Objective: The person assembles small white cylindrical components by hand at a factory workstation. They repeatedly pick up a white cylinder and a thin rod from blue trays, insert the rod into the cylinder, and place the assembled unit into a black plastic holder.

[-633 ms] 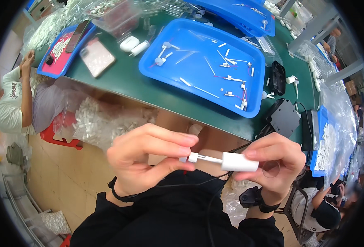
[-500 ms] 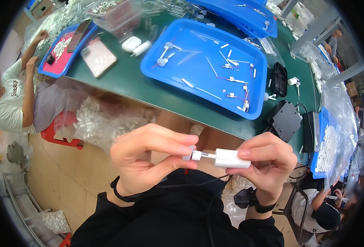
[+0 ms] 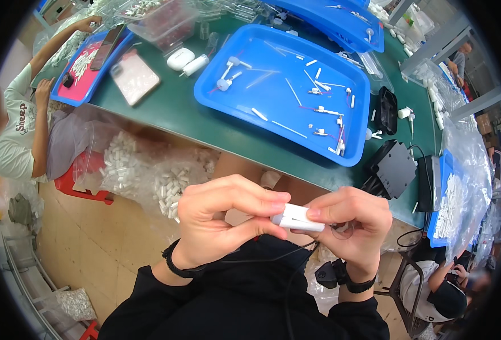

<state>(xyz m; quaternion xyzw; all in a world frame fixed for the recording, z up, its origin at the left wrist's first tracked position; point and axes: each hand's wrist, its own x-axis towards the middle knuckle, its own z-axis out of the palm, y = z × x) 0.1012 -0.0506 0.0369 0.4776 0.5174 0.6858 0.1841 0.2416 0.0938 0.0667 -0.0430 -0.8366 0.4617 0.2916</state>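
Both of my hands are raised in front of my lap, below the table's near edge. My left hand (image 3: 222, 218) and my right hand (image 3: 352, 224) meet on a small white plastic adapter (image 3: 297, 217), pinched between thumbs and fingers from both sides. A thin black cable (image 3: 296, 266) hangs down from it over my black sleeves. The plug end of the piece is hidden inside my left fingers.
A green table (image 3: 193, 116) holds a big blue tray (image 3: 284, 85) with several white parts, a second blue tray (image 3: 341, 22) behind, a phone (image 3: 134, 76) and black fixtures (image 3: 395, 167). A clear bag of white pieces (image 3: 148, 173) hangs below. People sit at left (image 3: 18, 130) and lower right (image 3: 443, 289).
My hands have come together. The short plug that stuck out between them is now pushed in, and the white adapter sits closer to my left hand.
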